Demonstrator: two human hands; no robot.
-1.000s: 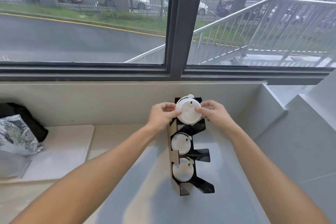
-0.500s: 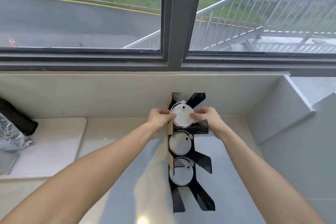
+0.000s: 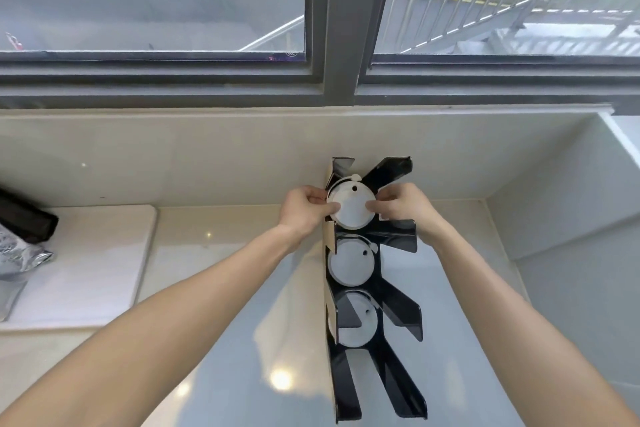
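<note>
A second ago the far lid (image 3: 351,206) stands raised and tipped toward the camera above the black carrier (image 3: 398,308); now it sits lower, level in the carrier's far opening, close to the back wall (image 3: 173,156) at the counter's far edge. Both hands have stayed on it throughout. The left hand (image 3: 304,210) pinches the lid's left rim between thumb and curled fingers, and the right hand (image 3: 405,206) grips the right rim with its thumb laid on the lid's top. The view has also dipped since then, so less of the street shows through the window (image 3: 341,28) and more of the counter (image 3: 242,322) shows, along with the carrier's full length. The carrier lies on the counter right of the middle, running from the far edge toward the near edge. The middle lid (image 3: 350,263) is in its second opening and the near lid (image 3: 356,326) in its third. A black flap crosses part of the near lid, and other flaps splay out to the right. The hands cover both sides of the far lid, and whatever is under the three lids is hidden by the carrier. On the counter's left side lies a white board (image 3: 86,263), with a foil bag (image 3: 17,253) and a black bag (image 3: 24,222) at the left edge.
</note>
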